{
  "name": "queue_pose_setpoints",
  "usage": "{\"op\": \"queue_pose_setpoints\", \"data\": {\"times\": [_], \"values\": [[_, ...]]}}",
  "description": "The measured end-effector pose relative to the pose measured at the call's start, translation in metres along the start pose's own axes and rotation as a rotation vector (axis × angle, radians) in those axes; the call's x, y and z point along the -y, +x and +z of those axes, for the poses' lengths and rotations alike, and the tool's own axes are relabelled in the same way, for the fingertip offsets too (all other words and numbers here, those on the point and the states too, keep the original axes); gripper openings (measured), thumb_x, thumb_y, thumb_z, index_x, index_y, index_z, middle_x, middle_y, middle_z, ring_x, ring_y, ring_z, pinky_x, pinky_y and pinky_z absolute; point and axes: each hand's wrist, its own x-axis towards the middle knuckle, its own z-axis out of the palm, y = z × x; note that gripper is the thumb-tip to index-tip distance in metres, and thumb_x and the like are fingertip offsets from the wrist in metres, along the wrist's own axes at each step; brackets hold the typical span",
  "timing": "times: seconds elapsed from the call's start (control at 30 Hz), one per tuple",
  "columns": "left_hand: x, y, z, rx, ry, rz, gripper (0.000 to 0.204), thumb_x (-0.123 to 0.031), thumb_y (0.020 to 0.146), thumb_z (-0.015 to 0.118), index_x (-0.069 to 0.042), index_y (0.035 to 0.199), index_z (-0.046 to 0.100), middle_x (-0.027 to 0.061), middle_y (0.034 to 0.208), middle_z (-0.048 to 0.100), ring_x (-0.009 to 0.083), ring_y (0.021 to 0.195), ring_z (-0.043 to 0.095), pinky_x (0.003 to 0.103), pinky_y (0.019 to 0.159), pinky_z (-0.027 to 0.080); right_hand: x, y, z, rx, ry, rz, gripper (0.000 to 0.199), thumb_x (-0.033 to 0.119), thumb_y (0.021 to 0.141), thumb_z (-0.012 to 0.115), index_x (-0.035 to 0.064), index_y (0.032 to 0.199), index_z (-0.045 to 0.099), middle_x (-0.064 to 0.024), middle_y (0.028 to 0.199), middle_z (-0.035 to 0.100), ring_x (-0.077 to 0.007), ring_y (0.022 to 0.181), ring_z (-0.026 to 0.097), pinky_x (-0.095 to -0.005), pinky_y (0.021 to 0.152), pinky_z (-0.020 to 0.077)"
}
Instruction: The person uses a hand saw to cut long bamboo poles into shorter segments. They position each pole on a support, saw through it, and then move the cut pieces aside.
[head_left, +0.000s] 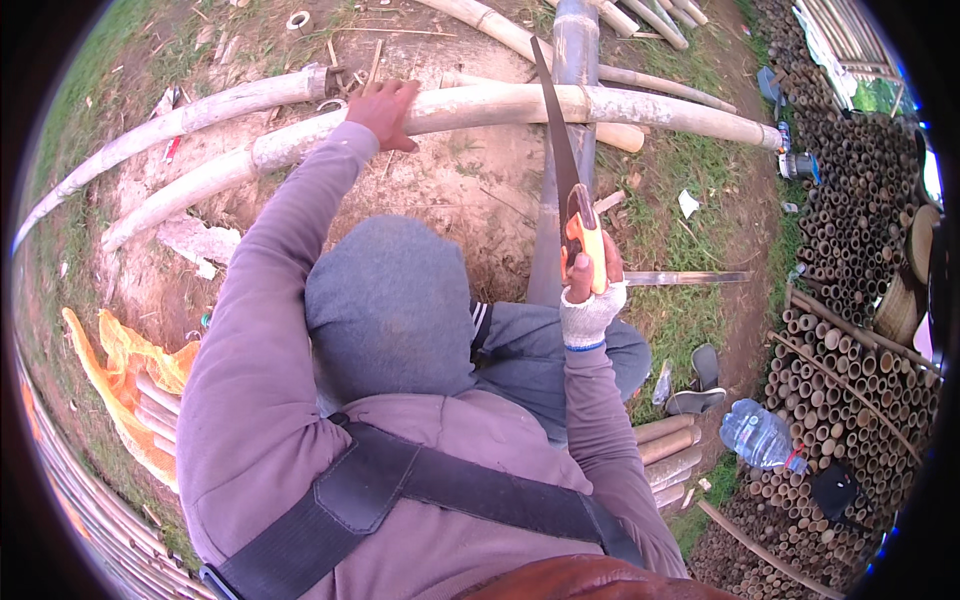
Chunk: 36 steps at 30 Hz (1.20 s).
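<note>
Fingers of the right hand [590, 285], which is gloved in white, are closed around the orange handle of a handsaw [570, 190]. Its blade is laid across a pale bamboo pole [500, 105] lying on the bare ground [470, 190]. Fingers of the left hand [385, 110] are curled down on the same pole, well to the left of the blade, so that it is pinned. The pole is seen whole where the blade meets it; whether a kerf has been started cannot be told, so the cut is judged barely begun. Stacked bamboo sections [850, 300] are piled along the ground's right edge.
</note>
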Motion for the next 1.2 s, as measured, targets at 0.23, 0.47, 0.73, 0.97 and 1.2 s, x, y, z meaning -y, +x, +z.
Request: {"op": "queue_pose_setpoints", "data": {"times": [0.23,0.47,0.73,0.97,1.2], "values": [[-0.024,0.018,-0.006,0.163,-0.104,-0.057,0.076,-0.045,0.085,0.087,-0.016,0.144,0.049,0.0158,0.128,0.069,0.0382,0.113,0.073,0.052,0.101,0.059,-0.002,0.005,0.006,-0.019,-0.058,-0.035,0.049,0.029,0.106,0.070,-0.0050,0.141,0.064,-0.0095,0.114,0.071,-0.0092,0.083,0.063,-0.0246,0.071,0.0516],[-0.021,0.018,0.001,0.112,-0.078,-0.044,0.071,-0.044,0.086,0.086,-0.017,0.142,0.050,0.0145,0.122,0.071,0.0367,0.107,0.075,0.051,0.096,0.060,0.027,-0.011,-0.005,0.036,0.092,0.128,0.053,0.026,0.106,0.071,-0.0089,0.144,0.058,-0.0192,0.129,0.071,-0.0238,0.115,0.070,-0.0351,0.100,0.0550],[-0.020,0.018,0.003,0.118,-0.060,-0.033,0.066,-0.045,0.088,0.086,-0.015,0.136,0.052,0.0142,0.123,0.071,0.0349,0.108,0.075,0.050,0.093,0.062,0.023,-0.016,-0.015,0.095,0.190,0.182,0.048,0.024,0.110,0.064,-0.0091,0.143,0.059,-0.0171,0.124,0.073,-0.0203,0.106,0.072,-0.0339,0.092,0.0588],[-0.027,0.019,-0.011,0.142,-0.080,-0.037,0.068,-0.042,0.087,0.086,-0.015,0.139,0.051,0.0145,0.122,0.071,0.0337,0.109,0.074,0.050,0.096,0.060,0.013,0.084,0.045,0.027,0.021,0.030,0.038,0.022,0.107,0.069,-0.0034,0.135,0.068,-0.0060,0.102,0.074,-0.0080,0.082,0.065,-0.0251,0.071,0.0533],[-0.020,0.017,0.000,0.124,-0.091,-0.040,0.068,-0.042,0.087,0.087,-0.014,0.138,0.052,0.0148,0.120,0.071,0.0328,0.107,0.075,0.048,0.095,0.062,0.054,-0.042,-0.040,0.123,-0.019,0.137,0.051,0.028,0.109,0.067,-0.0088,0.144,0.059,-0.0188,0.129,0.072,-0.0207,0.111,0.071,-0.0328,0.096,0.0578]]}}
